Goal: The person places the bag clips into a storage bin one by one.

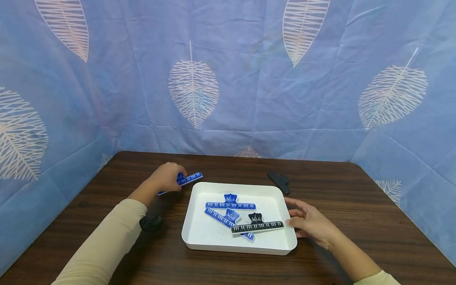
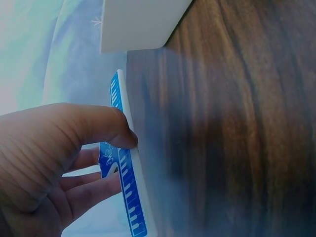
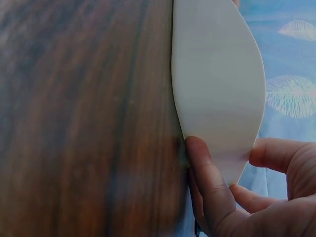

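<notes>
While the left hand [image 1: 166, 177] closes on its clip, these are the relations that matter, left to right.

Left hand: thumb and fingers [image 2: 106, 129] pinch a blue piano-key clip [image 1: 186, 180], which sits on the table just left of the tray's far-left corner.
Clip's long axis: runs from near-left to far-right, its far end pointing toward the tray; in the left wrist view the thumb presses one face and the fingers back the other.
Tray [image 1: 199, 233]: white, shallow, rectangular, in the middle of the table between the two hands.
Tray's load: two blue clips [image 1: 230, 205] lie crossed near the middle, and a black piano-key clip [image 1: 257, 226] lies over them toward the right wall.
Right hand [image 1: 310, 221]: rests against the tray's right wall, fingers [image 3: 210, 170] loosely curved about the rim, steadying it, holding no clip.
Nearer hand: the left, already on the outside blue clip.
Black clip [image 1: 279, 182]: alone on the table beyond the tray's far-right corner, nearer the right hand.
Surface: dark wood-grain table [image 1: 356, 206].
Room: blue cloth with pale leaf prints [image 1: 194, 93] hangs behind and to both sides.
</notes>
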`<state>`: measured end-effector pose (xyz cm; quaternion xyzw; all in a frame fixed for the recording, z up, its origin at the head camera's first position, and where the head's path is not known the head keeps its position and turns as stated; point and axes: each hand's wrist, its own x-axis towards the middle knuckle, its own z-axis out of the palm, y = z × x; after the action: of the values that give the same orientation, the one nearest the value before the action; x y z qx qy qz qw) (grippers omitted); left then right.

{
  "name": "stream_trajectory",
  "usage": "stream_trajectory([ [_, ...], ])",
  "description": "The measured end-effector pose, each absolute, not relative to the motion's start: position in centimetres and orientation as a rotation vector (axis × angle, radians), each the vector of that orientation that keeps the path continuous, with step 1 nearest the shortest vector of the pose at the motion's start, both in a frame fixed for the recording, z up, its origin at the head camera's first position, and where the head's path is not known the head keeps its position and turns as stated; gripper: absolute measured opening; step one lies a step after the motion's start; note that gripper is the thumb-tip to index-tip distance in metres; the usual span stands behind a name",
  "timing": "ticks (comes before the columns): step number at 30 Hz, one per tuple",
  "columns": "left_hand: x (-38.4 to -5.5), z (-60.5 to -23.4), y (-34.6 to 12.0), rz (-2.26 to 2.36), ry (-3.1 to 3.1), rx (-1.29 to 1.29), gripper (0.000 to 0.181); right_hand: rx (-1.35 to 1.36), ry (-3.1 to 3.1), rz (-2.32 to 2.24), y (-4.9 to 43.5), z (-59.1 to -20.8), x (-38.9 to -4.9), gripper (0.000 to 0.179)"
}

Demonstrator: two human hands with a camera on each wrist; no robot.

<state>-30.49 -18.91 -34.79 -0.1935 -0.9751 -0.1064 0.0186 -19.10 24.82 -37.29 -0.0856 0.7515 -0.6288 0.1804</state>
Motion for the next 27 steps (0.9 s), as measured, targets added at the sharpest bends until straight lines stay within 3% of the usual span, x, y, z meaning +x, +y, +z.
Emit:
stream_trajectory([
  [27, -28.7, -31.8, -18.0, -0.299, -2.920, -0.771, 0.035, -0.253, 2.112, -1.772, 24.9, -37.2, -19.1, 0.078],
])
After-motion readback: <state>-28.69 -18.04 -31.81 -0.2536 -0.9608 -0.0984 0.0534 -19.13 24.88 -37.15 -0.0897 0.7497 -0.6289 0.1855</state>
